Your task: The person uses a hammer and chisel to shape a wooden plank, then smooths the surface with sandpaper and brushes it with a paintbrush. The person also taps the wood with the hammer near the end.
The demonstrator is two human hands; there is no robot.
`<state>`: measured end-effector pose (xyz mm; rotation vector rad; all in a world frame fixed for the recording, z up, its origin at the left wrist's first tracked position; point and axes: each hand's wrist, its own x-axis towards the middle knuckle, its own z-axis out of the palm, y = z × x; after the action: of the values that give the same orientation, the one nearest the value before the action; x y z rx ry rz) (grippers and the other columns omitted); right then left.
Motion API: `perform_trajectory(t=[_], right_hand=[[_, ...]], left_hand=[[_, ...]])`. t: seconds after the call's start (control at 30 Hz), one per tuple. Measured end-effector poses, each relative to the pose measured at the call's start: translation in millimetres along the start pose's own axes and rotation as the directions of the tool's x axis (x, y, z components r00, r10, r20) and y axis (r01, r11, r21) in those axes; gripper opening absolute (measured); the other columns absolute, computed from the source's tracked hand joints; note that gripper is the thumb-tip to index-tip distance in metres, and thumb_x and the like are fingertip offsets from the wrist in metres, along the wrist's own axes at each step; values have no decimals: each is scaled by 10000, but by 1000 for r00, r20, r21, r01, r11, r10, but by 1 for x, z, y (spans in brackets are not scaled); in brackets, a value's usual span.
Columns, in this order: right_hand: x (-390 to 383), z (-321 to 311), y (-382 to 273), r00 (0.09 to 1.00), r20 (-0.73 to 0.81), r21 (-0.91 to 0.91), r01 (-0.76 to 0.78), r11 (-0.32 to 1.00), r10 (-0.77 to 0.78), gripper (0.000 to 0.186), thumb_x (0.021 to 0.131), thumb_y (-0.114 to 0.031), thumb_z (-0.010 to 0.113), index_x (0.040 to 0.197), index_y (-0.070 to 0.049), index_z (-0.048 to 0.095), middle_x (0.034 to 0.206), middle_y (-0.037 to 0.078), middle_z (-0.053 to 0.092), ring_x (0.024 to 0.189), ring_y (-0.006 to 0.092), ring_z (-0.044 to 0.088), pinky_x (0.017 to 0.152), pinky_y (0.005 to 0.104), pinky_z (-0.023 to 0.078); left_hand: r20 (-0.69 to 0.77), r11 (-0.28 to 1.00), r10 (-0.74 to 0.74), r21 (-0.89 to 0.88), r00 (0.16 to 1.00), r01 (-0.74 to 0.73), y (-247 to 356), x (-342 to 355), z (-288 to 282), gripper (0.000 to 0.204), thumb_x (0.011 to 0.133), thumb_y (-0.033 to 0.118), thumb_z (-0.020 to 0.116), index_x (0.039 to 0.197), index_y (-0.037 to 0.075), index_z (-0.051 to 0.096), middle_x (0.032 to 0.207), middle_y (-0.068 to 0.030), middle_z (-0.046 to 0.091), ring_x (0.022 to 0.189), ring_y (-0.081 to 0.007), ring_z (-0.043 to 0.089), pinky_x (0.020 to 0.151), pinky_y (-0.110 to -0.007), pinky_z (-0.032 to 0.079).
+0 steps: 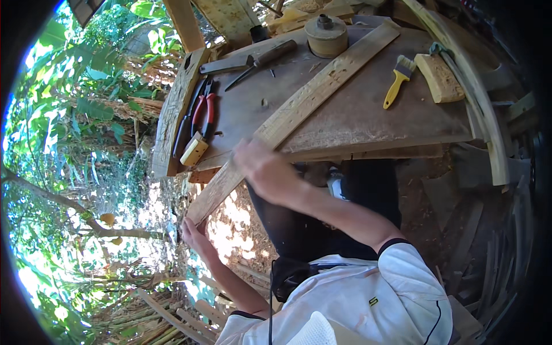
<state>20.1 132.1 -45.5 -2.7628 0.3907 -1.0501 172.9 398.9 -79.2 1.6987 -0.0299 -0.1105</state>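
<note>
A long wooden plank [313, 98] lies aslant across the workbench [351, 121], its near-left end jutting out past the bench's front edge. That overhanging end is gripped by my left hand [199, 238], with the fingertips at the wood. Farther up the same plank, close to the bench edge, my right hand [269, 172] is on the wood, palm down. Motion blurs its fingers, so I cannot tell whether they hold anything. Just left of the plank are red-handled pliers [204, 115] and a small wooden block [194, 149].
At the bench's back left lie a long-handled pointed tool [261, 63] and a flat bar [226, 64]. A round, tan lidded container [326, 37] stands at the back. On the right are a yellow-handled paintbrush [398, 83], a wood block [439, 77] and a curved wooden strip [480, 95].
</note>
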Motion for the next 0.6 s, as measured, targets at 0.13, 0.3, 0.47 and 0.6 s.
perform_trajectory(t=[0.13,0.3,0.47,0.6], right_hand=[[-14,4,-12,985,-123,345,153,926,-117,272,898,-77,577,1131,23,676,1145,167,694,1115,317,644,1062,434,495],[-10,-63,84,947,95,46,-313,948,308,268,882,11,565,1136,21,650,1152,178,662,1115,306,639,890,375,589],[-4,-33,30,949,219,131,-259,957,226,283,903,-31,563,1156,62,650,1214,203,659,1217,342,607,1055,398,508],[-7,-48,70,971,183,81,-171,982,154,379,905,-34,572,1267,59,627,1378,212,622,1348,299,553,1151,393,436]], left_hand=[[51,995,94,-42,994,-92,-4,1,-11,407,1096,279,524,1332,-44,598,1151,-126,659,913,-156,670,711,-285,598],[-30,989,148,-21,988,-149,5,-12,11,368,1087,277,552,1286,-19,638,970,-71,669,618,-68,551,517,-224,460],[-140,987,162,-1,977,-164,-1,-9,10,340,1069,264,578,1267,-3,651,1067,-88,693,821,-122,649,634,-248,517],[-334,981,99,-127,937,-149,-3,-3,-1,357,1041,239,618,1308,4,632,1228,-104,688,1033,-195,670,771,-304,557]])
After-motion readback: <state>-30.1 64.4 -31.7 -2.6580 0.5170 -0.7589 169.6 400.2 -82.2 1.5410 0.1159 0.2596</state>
